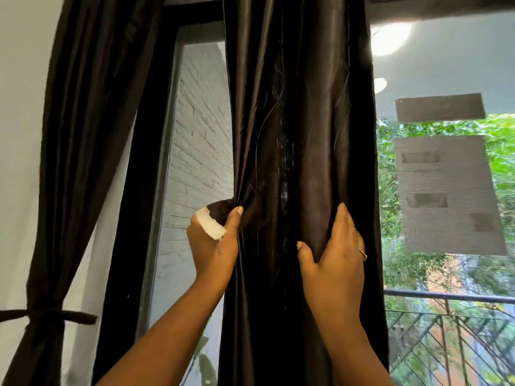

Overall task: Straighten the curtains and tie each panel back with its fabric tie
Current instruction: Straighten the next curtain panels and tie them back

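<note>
The left hand grips the curtain panel's edge, the right hand pinches a fold; soft, probably slippery satin, best gathered mid-height.

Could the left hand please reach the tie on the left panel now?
Probably yes: nothing stands between the left hand and the tie, but it grips the middle curtain and must let go first.
</note>
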